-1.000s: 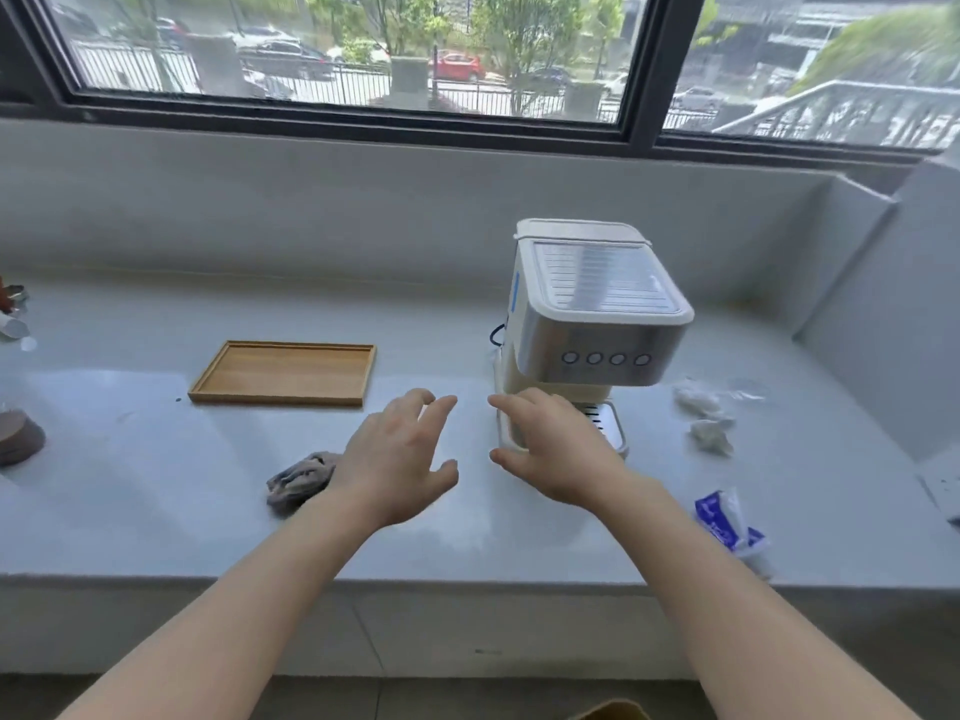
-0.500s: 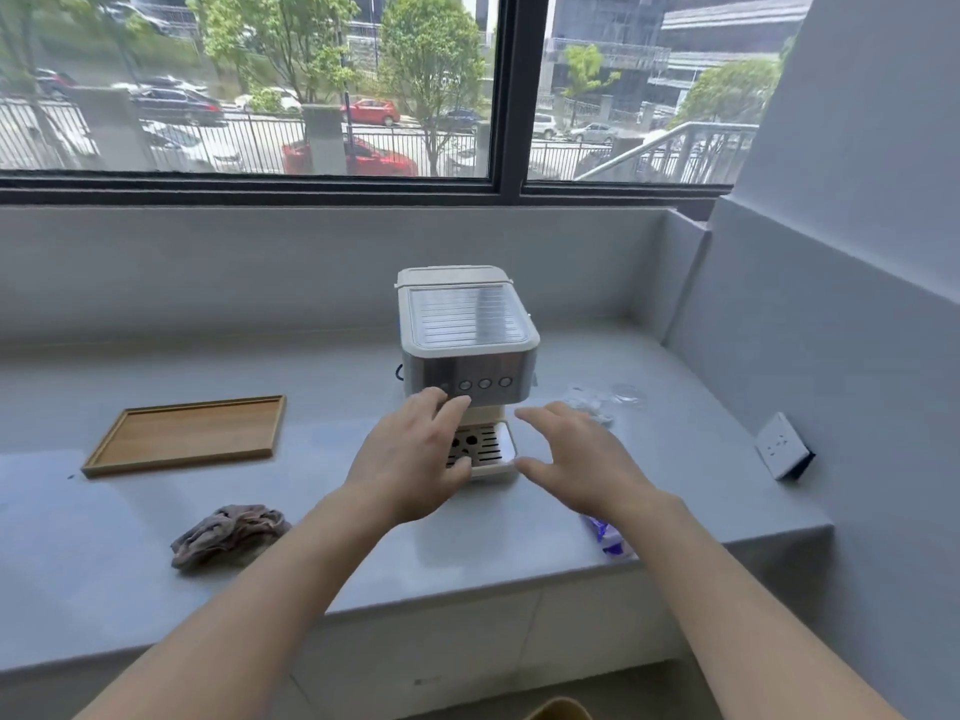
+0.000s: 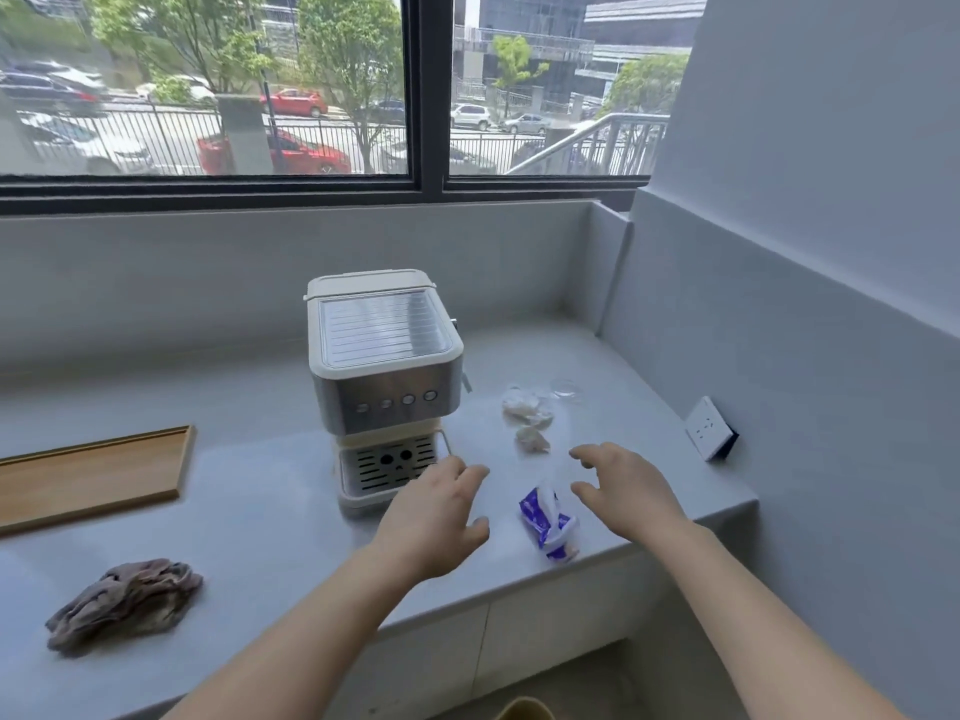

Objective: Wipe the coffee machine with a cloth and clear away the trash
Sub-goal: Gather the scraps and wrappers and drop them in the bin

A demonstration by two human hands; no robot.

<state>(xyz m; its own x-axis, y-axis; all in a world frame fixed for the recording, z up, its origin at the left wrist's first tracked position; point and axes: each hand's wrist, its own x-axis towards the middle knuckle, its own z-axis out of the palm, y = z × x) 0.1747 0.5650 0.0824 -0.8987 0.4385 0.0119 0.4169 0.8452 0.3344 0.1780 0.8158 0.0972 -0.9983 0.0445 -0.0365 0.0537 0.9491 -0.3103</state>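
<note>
A cream and steel coffee machine (image 3: pixel 384 371) stands on the grey counter (image 3: pixel 260 527). A crumpled grey-brown cloth (image 3: pixel 124 602) lies at the near left. To the right of the machine lie trash pieces: crumpled white tissues (image 3: pixel 527 420), clear plastic wrap (image 3: pixel 563 389) and a blue and white wrapper (image 3: pixel 548 519). My left hand (image 3: pixel 436 517) hovers open just in front of the machine's drip tray. My right hand (image 3: pixel 626 488) is open, fingers spread, right of the blue wrapper and below the tissues. Neither hand holds anything.
A shallow wooden tray (image 3: pixel 93 475) lies at the left. A white wall socket (image 3: pixel 709 428) sticks out of the right wall. The counter ends at that wall and at a near edge by my arms. A tan rim (image 3: pixel 524 709) shows on the floor below.
The view has swung to the right. Both hands have shifted right, from in front of the machine towards the trash; the blue wrapper now lies between them.
</note>
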